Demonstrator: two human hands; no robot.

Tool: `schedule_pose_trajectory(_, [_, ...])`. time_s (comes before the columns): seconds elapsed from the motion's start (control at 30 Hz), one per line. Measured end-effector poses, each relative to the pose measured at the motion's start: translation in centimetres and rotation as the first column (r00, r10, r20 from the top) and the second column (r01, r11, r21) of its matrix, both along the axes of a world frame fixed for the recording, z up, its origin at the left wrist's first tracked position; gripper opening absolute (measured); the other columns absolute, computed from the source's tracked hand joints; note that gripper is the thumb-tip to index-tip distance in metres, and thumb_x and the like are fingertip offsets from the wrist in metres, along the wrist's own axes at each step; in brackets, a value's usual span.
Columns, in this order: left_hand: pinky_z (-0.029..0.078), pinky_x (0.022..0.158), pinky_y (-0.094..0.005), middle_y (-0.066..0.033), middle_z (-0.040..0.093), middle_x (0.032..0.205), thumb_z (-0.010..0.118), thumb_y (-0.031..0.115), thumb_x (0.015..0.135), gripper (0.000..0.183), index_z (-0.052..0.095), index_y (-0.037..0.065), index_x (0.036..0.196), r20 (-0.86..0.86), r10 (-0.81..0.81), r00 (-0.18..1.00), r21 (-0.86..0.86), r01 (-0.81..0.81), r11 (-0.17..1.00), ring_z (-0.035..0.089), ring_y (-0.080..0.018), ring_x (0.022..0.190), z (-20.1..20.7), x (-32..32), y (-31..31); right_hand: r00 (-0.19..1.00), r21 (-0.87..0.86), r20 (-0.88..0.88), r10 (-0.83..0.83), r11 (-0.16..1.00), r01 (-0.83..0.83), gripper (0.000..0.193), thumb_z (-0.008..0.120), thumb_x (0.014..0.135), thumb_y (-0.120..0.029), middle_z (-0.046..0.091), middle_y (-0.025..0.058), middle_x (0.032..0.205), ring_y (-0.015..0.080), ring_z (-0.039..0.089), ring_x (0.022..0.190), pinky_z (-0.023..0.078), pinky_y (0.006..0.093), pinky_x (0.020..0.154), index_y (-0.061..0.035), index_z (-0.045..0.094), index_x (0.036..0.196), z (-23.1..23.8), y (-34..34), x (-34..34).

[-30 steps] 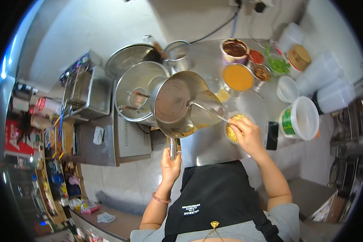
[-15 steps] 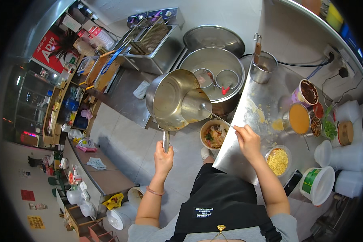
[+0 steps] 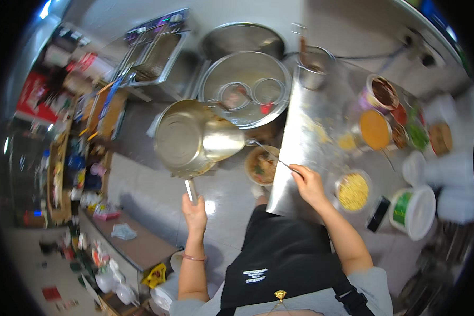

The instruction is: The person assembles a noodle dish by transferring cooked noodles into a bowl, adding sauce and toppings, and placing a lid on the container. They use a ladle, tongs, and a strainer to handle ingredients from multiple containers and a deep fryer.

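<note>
My left hand (image 3: 195, 213) is closed around the handle of a metal saucepan (image 3: 175, 136), which hangs tilted above the floor. In my right hand (image 3: 308, 185) is the thin handle of a metal ladle (image 3: 224, 139). The ladle's broad head overlaps the saucepan's right rim; motion blur hides whether they touch. Just below the ladle, a round bowl of food (image 3: 262, 166) with some green bits is partly covered by the handle. Behind it is a large stockpot (image 3: 210, 79) of liquid with two strainer baskets (image 3: 268, 91) in it.
A steel counter (image 3: 305, 142) on the right bears a container of yellow bits (image 3: 353, 191), a pot of orange sauce (image 3: 375, 129), a tub of dark paste (image 3: 383, 92) and a phone (image 3: 378, 214). A deep fryer (image 3: 160, 58) stands at the back left.
My hands have moved the saucepan and ladle leftward, away from the food bowl. Both grips stay the same. The whole view has shifted and blurred.
</note>
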State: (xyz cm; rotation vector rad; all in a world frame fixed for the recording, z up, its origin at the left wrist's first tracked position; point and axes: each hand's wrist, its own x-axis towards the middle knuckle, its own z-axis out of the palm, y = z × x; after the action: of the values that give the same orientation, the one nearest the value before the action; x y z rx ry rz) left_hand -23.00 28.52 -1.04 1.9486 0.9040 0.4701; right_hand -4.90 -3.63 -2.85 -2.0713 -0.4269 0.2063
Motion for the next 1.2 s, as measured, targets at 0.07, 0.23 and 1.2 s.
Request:
schedule_pose_trajectory(0.07, [0.035, 0.044, -0.0252, 0.0009, 0.048, 0.068, 0.059, 0.004, 0.092, 0.013, 0.049, 0.007, 0.099, 0.001, -0.010, 1.000, -0.383, 0.009, 0.924, 0.041, -0.0091, 0.049, 0.2, 1.8, -3.5, 0.973, 0.158, -0.214, -0.089, 0.980, 0.124, 0.026, 0.059, 0.095, -0.013, 0.070, 0.0117, 0.097, 0.0163, 0.062, 0.075, 0.048, 0.0289, 0.069, -0.0065, 0.067, 0.120, 1.2, -3.1, -1.7])
schedule_pose_trajectory(0.23, [0.026, 0.036, -0.0222, 0.0050, 0.038, 0.060, 0.055, 0.006, 0.097, 0.011, 0.045, 0.011, 0.099, 0.053, -0.179, 0.982, -0.850, 0.139, 0.508, 0.031, -0.0041, 0.042, -4.1, 5.9, -13.9, 0.811, 0.160, -0.381, -0.444, 0.833, 0.530, 0.029, 0.054, 0.100, -0.013, 0.056, -0.0036, 0.081, 0.0027, 0.044, 0.069, 0.036, 0.0197, 0.060, 0.0007, 0.063, 0.125, 0.7, -16.5, -8.7])
schedule_pose_trajectory(1.2, [0.060, 0.055, -0.0340, -0.0143, 0.060, 0.086, 0.049, 0.000, 0.098, 0.017, 0.036, 0.004, 0.109, 0.075, -0.735, 0.674, -0.785, 0.494, 0.373, 0.069, -0.0227, 0.066, -10.8, 14.6, -35.9, 0.848, -0.411, 0.070, -0.525, 0.760, 0.504, 0.029, 0.061, 0.091, -0.010, 0.053, 0.0101, 0.075, 0.0281, 0.061, 0.070, 0.048, 0.0391, 0.062, -0.0156, 0.070, 0.118, -0.7, -22.9, -13.4])
